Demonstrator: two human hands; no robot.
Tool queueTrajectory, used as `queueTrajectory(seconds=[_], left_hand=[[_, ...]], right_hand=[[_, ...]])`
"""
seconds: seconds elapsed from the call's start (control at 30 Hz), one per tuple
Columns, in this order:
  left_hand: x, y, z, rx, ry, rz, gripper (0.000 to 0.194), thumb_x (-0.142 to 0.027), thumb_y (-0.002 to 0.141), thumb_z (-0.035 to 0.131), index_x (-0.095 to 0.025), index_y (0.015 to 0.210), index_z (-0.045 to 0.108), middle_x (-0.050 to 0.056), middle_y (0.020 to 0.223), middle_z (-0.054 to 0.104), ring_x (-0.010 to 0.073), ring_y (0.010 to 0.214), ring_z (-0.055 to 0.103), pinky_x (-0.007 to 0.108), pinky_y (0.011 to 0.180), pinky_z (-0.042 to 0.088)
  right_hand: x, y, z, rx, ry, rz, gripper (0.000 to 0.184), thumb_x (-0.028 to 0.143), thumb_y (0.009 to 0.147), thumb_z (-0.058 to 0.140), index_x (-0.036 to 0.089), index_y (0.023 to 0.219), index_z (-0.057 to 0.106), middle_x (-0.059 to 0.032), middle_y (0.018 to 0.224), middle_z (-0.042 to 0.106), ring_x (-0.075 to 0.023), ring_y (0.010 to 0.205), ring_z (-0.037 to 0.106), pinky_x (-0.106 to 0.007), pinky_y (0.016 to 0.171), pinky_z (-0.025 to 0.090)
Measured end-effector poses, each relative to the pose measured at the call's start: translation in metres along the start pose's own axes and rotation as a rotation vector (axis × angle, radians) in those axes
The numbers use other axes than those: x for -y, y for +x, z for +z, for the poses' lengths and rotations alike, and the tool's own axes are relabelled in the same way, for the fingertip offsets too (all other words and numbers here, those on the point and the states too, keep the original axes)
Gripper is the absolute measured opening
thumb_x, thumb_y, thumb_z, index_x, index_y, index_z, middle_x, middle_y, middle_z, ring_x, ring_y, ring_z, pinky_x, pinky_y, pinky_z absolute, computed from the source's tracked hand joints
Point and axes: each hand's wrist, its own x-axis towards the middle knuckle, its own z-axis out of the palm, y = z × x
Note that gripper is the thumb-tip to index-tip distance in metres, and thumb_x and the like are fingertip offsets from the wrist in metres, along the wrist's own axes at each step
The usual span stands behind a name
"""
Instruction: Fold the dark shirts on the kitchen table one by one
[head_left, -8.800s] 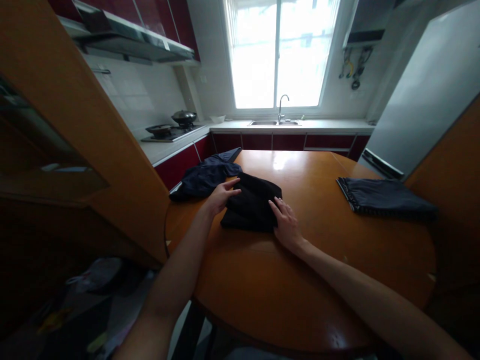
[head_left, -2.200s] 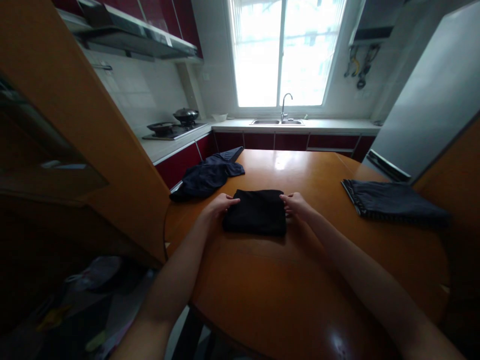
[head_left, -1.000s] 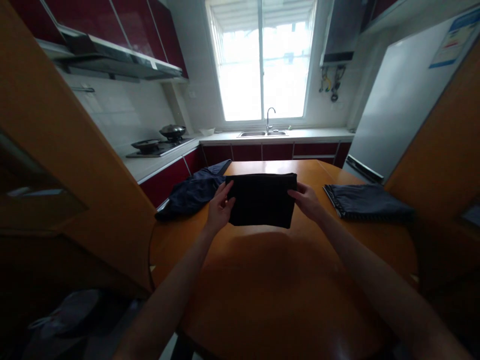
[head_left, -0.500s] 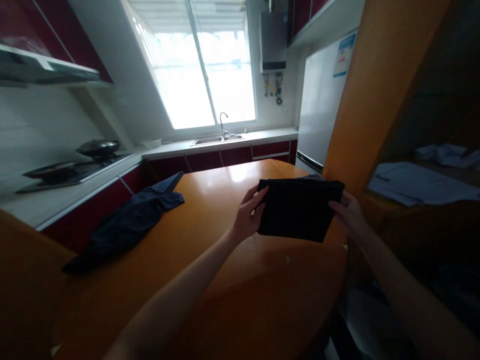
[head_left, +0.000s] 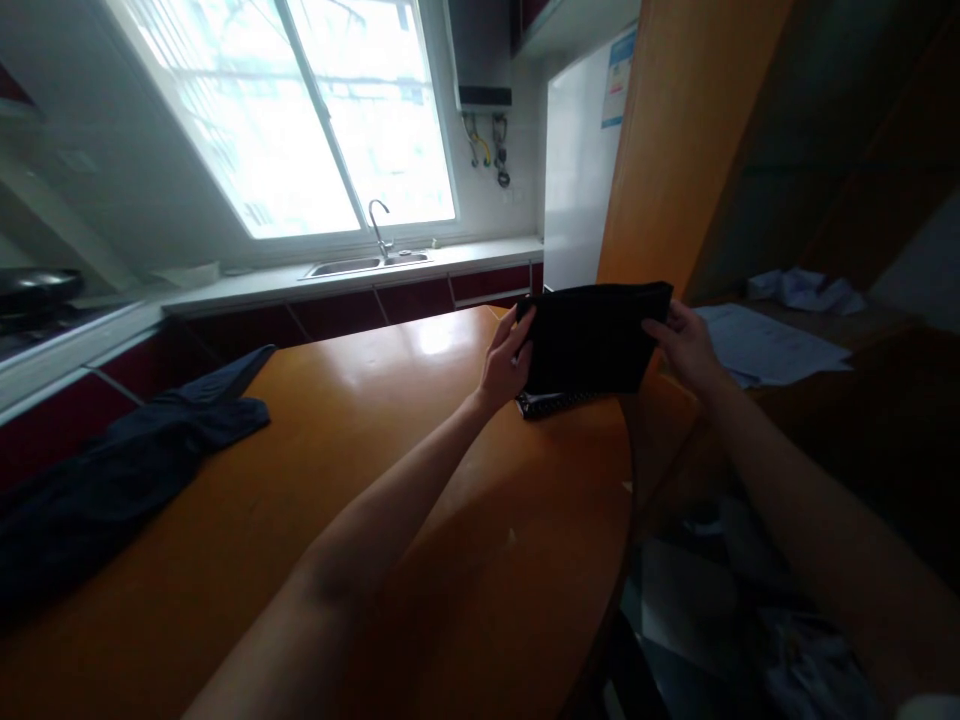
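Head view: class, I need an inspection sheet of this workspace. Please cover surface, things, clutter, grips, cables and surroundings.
Surface: wooden table, glossy, reflecting light.
Things: black cloth, folded, held up; a folded garment on the table shows partly below it; navy garment lies loose at the left, cut off by the picture edge.
Clutter: papers on a side shelf; floor items at lower right too dark to name.
Grips: left grip and right grip hold the black cloth's opposite sides.
Cables: yellow and dark lines under a wall unit; pipes or cables, cannot tell.
Surroundings: window, sink, tap, fridge.
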Motion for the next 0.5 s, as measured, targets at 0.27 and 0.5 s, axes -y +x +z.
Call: queueTrajectory(seconds=[0.27, 0.5], left_hand=[[0.009, 0.006, 0.009, -0.032, -0.038, -0.086, 0.054, -0.038, 0.102, 0.046, -0.028, 0.154, 0.035, 0.009, 0.156, 0.036, 0.0274, 0.141, 0.039, 0.043, 0.113, 0.040], [0.077, -0.029, 0.056, -0.057, -0.159, -0.713, 0.072, -0.009, 0.084, 0.056, -0.022, 0.153, 0.038, 0.007, 0.148, 0.050, 0.0224, 0.138, 0.045, 0.037, 0.118, 0.034]], right_hand=[[0.003, 0.045, -0.002, 0.061, -0.105, 0.001, 0.031, 0.041, 0.078, 0.076, 0.024, 0.102, 0.066, -0.0017, 0.097, 0.071, -0.0217, 0.092, 0.068, -0.033, 0.078, 0.056], [-0.076, 0.087, 0.048, 0.096, -0.301, 0.520, 0.008, 0.021, 0.084, 0.070, 0.015, 0.089, 0.066, -0.0046, 0.082, 0.071, -0.0150, 0.071, 0.065, -0.025, 0.066, 0.055]])
